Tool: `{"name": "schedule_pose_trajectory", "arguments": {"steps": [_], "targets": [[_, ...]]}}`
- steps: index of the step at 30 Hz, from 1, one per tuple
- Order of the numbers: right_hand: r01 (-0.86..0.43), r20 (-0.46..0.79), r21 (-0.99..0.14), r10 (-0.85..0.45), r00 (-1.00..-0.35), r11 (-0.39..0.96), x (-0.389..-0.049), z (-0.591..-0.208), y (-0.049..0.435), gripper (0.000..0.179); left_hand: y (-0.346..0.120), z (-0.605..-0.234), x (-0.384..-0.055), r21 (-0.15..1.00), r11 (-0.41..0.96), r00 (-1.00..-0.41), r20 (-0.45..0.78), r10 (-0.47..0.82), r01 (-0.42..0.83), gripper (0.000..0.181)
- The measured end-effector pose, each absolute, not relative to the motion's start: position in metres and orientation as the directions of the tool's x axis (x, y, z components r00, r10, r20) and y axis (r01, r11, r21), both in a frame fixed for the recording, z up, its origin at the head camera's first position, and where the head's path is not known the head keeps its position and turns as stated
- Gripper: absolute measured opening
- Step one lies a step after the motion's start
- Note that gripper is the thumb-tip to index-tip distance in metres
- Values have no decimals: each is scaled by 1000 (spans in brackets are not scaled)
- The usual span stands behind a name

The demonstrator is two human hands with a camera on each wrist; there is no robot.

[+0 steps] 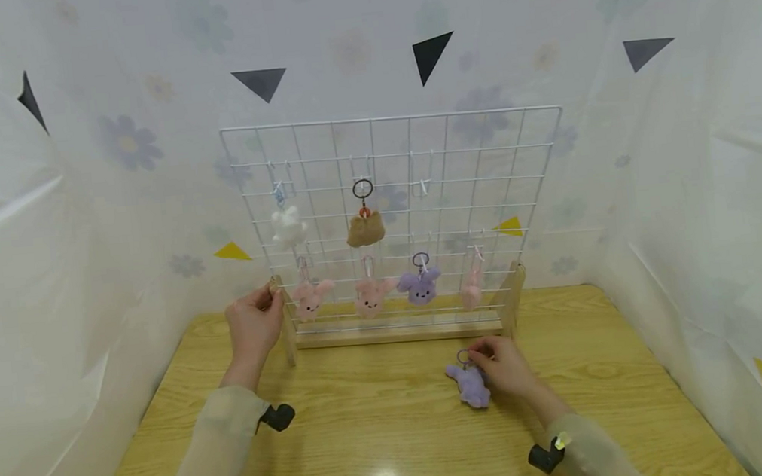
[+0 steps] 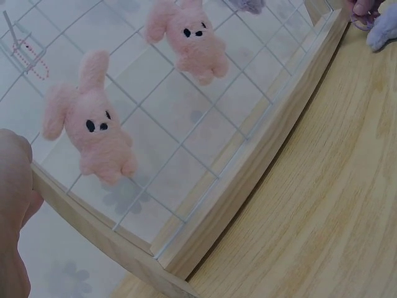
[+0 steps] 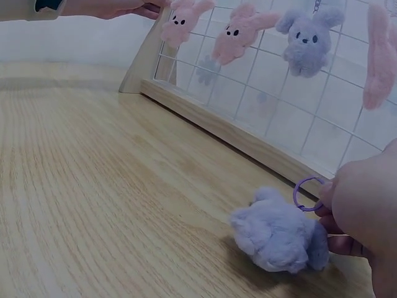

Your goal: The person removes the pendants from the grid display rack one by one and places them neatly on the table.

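Note:
My right hand (image 1: 501, 363) pinches the purple ring (image 3: 308, 194) of a purple plush keychain (image 1: 470, 387), low over the table in front of the rack's right part. In the right wrist view the plush (image 3: 276, 233) shows its furry back, its face hidden. At the rack's left end my left hand (image 1: 257, 324) holds the top of the wooden side post (image 1: 288, 337) between thumb and fingers. Close by hangs a pink plush bunny (image 2: 99, 124) with one ear up and one drooping.
A white wire grid rack (image 1: 389, 120) stands on a wooden base (image 1: 396, 335). It carries a white plush (image 1: 288, 226), a brown plush (image 1: 366, 229), a purple plush (image 1: 420, 286) and several pink ones. A white hook (image 1: 424, 186) sits upper right. Patterned sheets surround the wooden table (image 1: 344, 438).

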State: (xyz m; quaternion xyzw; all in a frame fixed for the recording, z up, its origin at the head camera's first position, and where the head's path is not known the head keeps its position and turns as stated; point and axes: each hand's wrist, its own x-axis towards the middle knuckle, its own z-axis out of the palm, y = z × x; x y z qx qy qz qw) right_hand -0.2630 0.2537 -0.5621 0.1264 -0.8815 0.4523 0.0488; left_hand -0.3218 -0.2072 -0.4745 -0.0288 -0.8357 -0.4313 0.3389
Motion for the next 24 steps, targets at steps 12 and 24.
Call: {"name": "schedule_pose_trajectory", "arguments": {"steps": [12, 24], "targets": [[-249, 168, -722, -186, -968, 645, -276, -568, 248, 9, -207, -474, -321, 708, 629, -776, 577, -253, 322, 23], [-281, 242, -723, -150, -959, 632, -271, -562, 247, 5, -207, -473, -321, 716, 622, -777, 572, -263, 317, 22]]}}
